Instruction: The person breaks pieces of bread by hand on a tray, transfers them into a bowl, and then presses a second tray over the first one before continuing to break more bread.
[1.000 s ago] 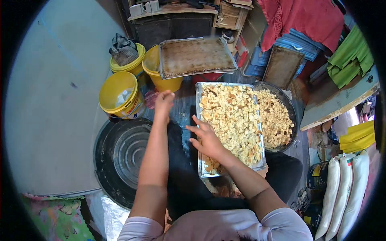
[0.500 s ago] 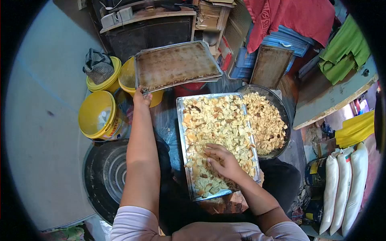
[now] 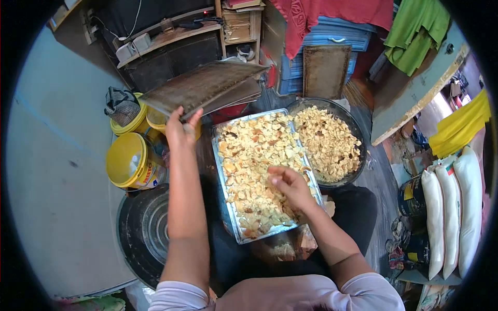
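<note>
My left hand [image 3: 181, 129] grips the near edge of a browned metal baking tray [image 3: 202, 85], which is tilted up off the stack of trays [image 3: 236, 97] beneath it. Over the lower half of a silver sheet tray [image 3: 226, 191] hovers my right hand [image 3: 290, 186], fingers loosely extended and thumb apart, nothing visible in it. Torn bread pieces [image 3: 259, 147], pale with brown crusts, cover that tray, which lies over my lap. Right beside it, a round black pan [image 3: 359, 136] is heaped with similar pieces.
Yellow buckets [image 3: 124, 160] and a large black basin [image 3: 137, 228] stand at my left. Another browned tray [image 3: 326, 70] leans against blue drawers [image 3: 337, 31]. White filled sacks [image 3: 451, 212] stand on the right, below a yellow cloth [image 3: 461, 124].
My left hand has tilted the top baking tray up, separating it from the stack below. My right hand has lifted slightly from the bread pieces. The camera view has shifted.
</note>
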Available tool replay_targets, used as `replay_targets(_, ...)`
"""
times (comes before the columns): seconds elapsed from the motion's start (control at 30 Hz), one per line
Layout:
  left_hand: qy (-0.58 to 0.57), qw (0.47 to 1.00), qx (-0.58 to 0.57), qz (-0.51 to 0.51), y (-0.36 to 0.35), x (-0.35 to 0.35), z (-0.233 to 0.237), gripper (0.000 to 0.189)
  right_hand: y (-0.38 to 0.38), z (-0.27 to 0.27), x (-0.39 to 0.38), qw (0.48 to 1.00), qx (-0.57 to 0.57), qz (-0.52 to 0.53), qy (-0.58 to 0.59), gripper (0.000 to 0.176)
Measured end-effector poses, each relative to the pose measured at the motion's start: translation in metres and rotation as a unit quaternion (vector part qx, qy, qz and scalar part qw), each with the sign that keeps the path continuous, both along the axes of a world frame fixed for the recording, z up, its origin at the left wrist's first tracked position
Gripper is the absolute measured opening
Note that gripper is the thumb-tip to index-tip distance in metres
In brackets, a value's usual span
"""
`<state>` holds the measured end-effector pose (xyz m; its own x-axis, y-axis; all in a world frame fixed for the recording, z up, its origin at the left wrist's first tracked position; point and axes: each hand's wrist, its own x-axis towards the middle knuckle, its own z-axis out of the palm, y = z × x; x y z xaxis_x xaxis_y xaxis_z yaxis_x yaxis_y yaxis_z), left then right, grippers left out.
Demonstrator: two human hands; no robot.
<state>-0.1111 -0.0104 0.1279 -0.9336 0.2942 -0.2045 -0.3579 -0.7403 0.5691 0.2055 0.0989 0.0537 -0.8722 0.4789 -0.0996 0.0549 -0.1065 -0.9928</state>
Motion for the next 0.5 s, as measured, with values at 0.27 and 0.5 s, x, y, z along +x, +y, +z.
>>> replay_targets(0.27,0.091,0.996,-0.015,0.008,-0.037,0.252,0.003,0.033,0.018,0.05,-0.026,0.916,-0.376,-0.063,0.126,0.048)
replay_targets(0.5,0.132,0.918,0.082,-0.364,-0.08,0.266,-0.081,0.083,0.069,0.031,0.012,0.925,-0.304,-0.037,0.226,0.04)
